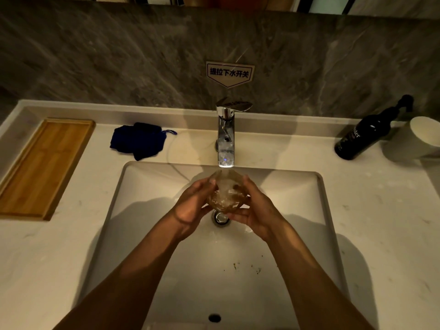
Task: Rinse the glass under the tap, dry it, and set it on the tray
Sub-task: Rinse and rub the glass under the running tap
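A clear glass (pixel 226 192) is held over the white sink (pixel 297 210), right under the chrome tap (pixel 225 136). Water runs from the spout into the glass. My left hand (pixel 192 206) cups its left side and my right hand (pixel 254 210) cups its right side and bottom. Both hands hold it just above the drain (pixel 220 218). A dark blue cloth (pixel 138 140) lies crumpled on the counter left of the tap. The wooden tray (pixel 40 167) sits at the far left of the counter, with nothing on it.
A dark pump bottle (pixel 366 136) and a white cup (pixel 423 136) stand at the back right of the counter. A sign (pixel 229 73) is stuck on the grey stone wall above the tap. Small specks of debris (pixel 247 266) lie in the basin.
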